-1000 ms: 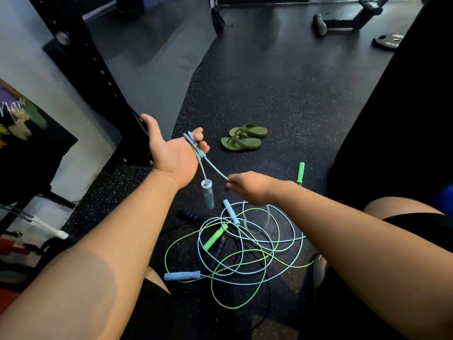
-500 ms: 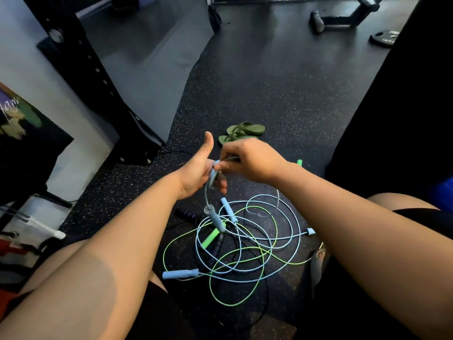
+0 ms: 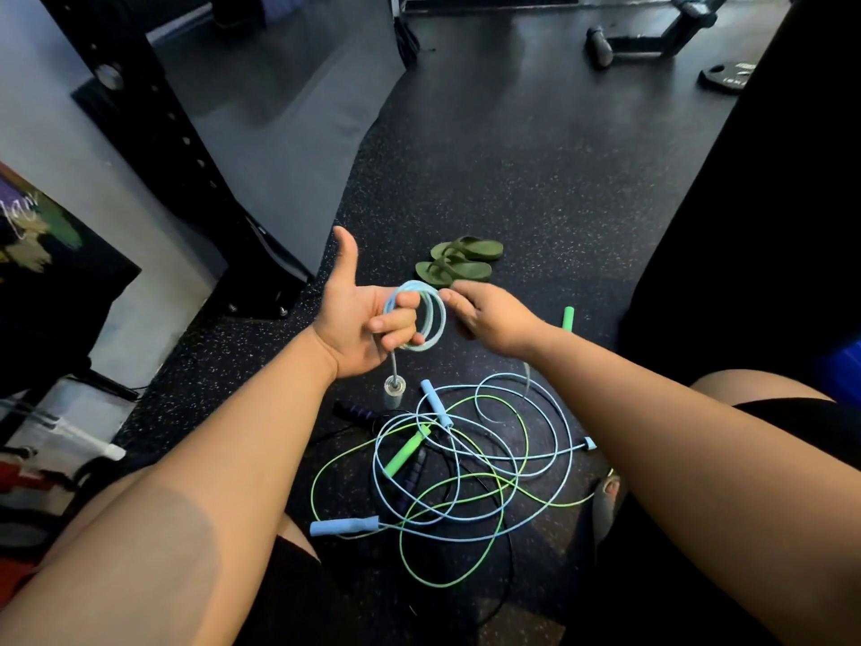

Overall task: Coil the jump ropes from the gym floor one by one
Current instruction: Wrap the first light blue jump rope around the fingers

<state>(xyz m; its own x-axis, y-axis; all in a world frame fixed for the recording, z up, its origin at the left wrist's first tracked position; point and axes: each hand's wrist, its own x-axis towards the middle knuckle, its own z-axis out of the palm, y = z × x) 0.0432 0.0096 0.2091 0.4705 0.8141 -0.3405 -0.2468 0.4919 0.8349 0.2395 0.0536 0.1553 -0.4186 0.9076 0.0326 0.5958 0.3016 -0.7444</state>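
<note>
My left hand (image 3: 361, 326) holds a small coil of light blue jump rope (image 3: 431, 319) looped round its curled fingers, thumb pointing up. One blue-grey handle (image 3: 395, 387) dangles below that hand. My right hand (image 3: 491, 314) is just right of the coil and pinches the same rope, which runs down under my wrist to the floor. Below lies a tangled pile (image 3: 461, 477) of light blue, green and black ropes. In it are blue handles (image 3: 344, 526) (image 3: 435, 407), a green handle (image 3: 405, 454) and a dark purple handle (image 3: 356, 410).
Green flip-flops (image 3: 459, 263) lie beyond my hands. Another green handle (image 3: 567, 318) lies to the right. A black rack upright (image 3: 177, 146) stands at left, a weight plate (image 3: 727, 76) and bench base at far right. My knees frame the pile.
My right hand has wrapped more blue rope round my left fingers, so several loops now form a coil. The hands have drawn slightly apart since half a second ago.
</note>
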